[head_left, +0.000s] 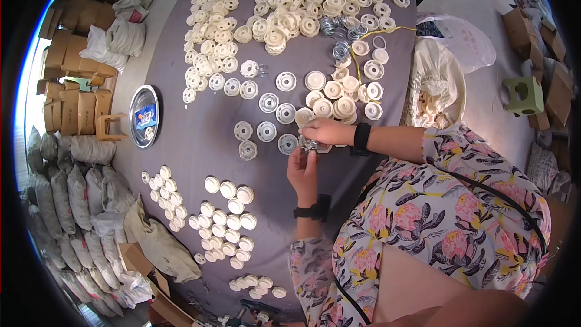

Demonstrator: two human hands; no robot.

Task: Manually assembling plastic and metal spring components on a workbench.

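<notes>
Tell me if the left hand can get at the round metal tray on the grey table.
Probably yes: the left hand has only bare grey table between it and the round metal tray, though it's a long stretch.

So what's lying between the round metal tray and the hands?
In the head view, between the metal tray and the two hands lies bare grey tabletop, then a few flat white plastic discs near the fingers.

1 head fisheye view, looking steeply down, close over grey table (200, 139).
</notes>
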